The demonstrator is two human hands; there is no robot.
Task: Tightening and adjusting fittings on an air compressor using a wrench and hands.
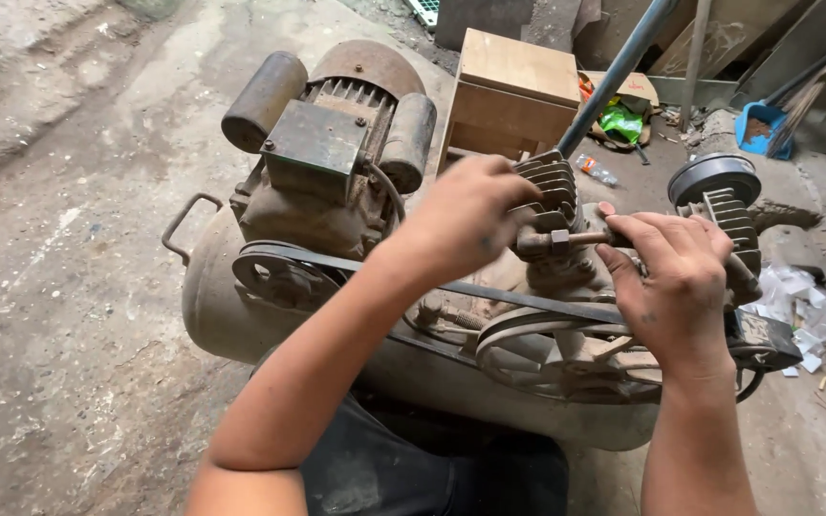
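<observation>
A dusty old air compressor lies on the concrete floor: a grey tank (217,306), an electric motor (322,158) on top at the left, and a finned pump at the right. My left hand (466,215) is closed around the finned cylinder head (549,182). My right hand (671,282) grips the copper pipe and its fitting (559,241) that run between the two cylinders. A second finned cylinder with a round cap (716,182) stands at the far right. A drive belt (518,298) runs from the motor pulley (279,272) to the big flywheel (547,354).
Behind the compressor stands a small wooden stool (513,91). A grey metal pipe (614,76) leans diagonally at the back. Scraps of white paper (815,315) litter the floor at the right. A blue dustpan and broom (767,124) lie at the back right among rubbish.
</observation>
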